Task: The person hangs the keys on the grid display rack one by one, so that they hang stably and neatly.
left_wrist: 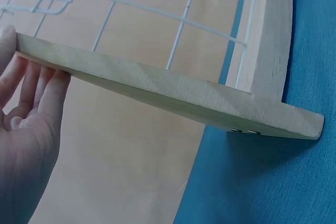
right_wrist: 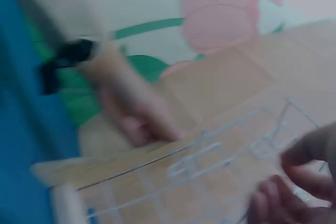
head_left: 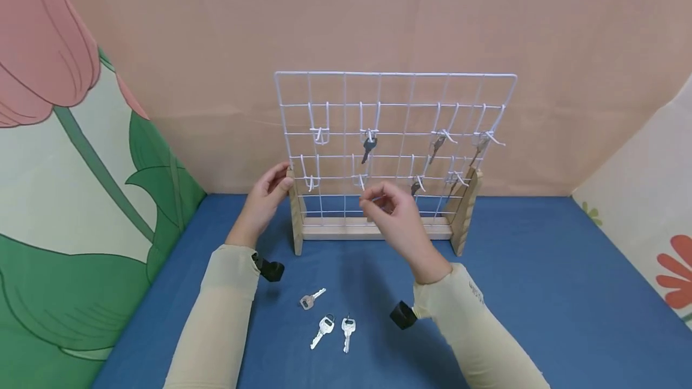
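Note:
A white wire key rack [head_left: 394, 73] with hooks stands on a wooden base. My left hand [head_left: 266, 197] grips the top of its left wooden side panel [left_wrist: 131, 77], thumb on one face and fingers on the other. My right hand [head_left: 391, 212], fingers curled and thumb near the index finger, is in front of the lower hooks. I cannot tell whether it holds something. Keys hang on the rack, among them a dark key [head_left: 369, 147] on the upper row and another key [head_left: 415, 187] on the lower row. The right wrist view is blurred.
Three loose keys, a left key [head_left: 308, 301], a middle key [head_left: 324, 328] and a right key [head_left: 348, 330], lie on the blue cloth [head_left: 540, 293] before the rack. Behind it is a tan backdrop [head_left: 227, 65]. Flower-printed panels [head_left: 124, 155] flank both sides.

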Available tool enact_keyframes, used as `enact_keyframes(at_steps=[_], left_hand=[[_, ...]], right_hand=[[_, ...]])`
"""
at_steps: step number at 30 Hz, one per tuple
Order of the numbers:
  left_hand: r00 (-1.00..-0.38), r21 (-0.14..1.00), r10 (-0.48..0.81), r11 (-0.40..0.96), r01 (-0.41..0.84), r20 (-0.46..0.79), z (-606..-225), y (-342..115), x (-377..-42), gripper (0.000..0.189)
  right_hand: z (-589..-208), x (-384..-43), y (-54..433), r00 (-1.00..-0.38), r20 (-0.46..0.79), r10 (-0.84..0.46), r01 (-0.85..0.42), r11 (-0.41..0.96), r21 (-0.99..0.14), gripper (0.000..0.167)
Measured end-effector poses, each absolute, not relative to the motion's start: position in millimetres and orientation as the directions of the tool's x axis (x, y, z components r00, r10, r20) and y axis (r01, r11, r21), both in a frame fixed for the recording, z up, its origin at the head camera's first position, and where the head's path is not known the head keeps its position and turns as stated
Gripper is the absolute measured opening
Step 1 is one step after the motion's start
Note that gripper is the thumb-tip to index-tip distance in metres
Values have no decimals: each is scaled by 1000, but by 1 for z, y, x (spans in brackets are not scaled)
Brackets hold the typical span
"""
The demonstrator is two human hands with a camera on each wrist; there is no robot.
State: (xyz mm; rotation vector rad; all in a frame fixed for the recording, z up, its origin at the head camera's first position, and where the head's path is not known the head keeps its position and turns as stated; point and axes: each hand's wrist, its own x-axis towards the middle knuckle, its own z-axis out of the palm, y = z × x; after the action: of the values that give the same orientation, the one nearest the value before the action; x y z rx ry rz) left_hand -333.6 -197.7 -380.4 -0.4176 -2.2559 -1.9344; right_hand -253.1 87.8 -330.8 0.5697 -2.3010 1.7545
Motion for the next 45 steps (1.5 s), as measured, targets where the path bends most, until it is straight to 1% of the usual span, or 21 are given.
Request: enact_keyframes(at_steps=[2, 4, 7, 10, 12, 14, 18, 22, 26, 29, 36, 41, 45], left_hand=[[-954, 945, 113, 146, 293, 279, -379, -200, -333, 54], [-955, 945, 113, 153, 290, 275, -378, -202, -332, 55], [-954, 941, 112, 169, 293, 277, -375, -204, -330, 55], [-954, 941, 111, 168, 294, 278, -374, -203, -330, 55], [-954, 941, 115, 166, 294, 277, -374, -200, -330, 56], [-956, 947, 116, 150, 285, 270, -375, -199, -330, 56], [-965, 958, 109, 134, 254, 240, -380, -199, -328, 55], [-970, 962, 104, 147, 232, 218, -381, -199, -327, 57], [-968, 959, 97, 143, 243, 231, -378, -198, -329, 59], [-967, 960, 91, 127, 248, 238, -377, -196, -330, 57], [-964, 962, 95, 91, 256, 248, -375, -194, -331, 55], [-965, 961, 93, 105, 254, 245, -376, -195, -331, 56], [-964, 961, 97, 106, 257, 247, -378, -196, -333, 55]], right_hand=[[-347, -247, 90, -892, 322, -318, -419, 311, -853, 6], [-363, -243, 94, -858, 252, -448, -438, 381, -814, 5], [-387, -239, 97, -772, 130, -622, -466, 415, -782, 8], [-411, -233, 98, -688, 15, -726, -461, 421, -781, 12], [-423, -228, 97, -651, -44, -758, -442, 426, -789, 14], [-433, -224, 95, -635, -82, -768, -426, 436, -793, 14], [-444, -216, 88, -627, -121, -770, -409, 457, -789, 15], [-447, -215, 87, -641, -141, -755, -399, 485, -778, 14], [-445, -219, 88, -659, -117, -743, -434, 503, -748, 14], [-445, -220, 88, -660, -93, -746, -468, 505, -725, 15], [-441, -223, 92, -654, -79, -752, -486, 498, -718, 22], [-434, -225, 97, -654, -32, -756, -501, 464, -730, 17], [-426, -228, 101, -679, 42, -733, -529, 449, -721, 13]])
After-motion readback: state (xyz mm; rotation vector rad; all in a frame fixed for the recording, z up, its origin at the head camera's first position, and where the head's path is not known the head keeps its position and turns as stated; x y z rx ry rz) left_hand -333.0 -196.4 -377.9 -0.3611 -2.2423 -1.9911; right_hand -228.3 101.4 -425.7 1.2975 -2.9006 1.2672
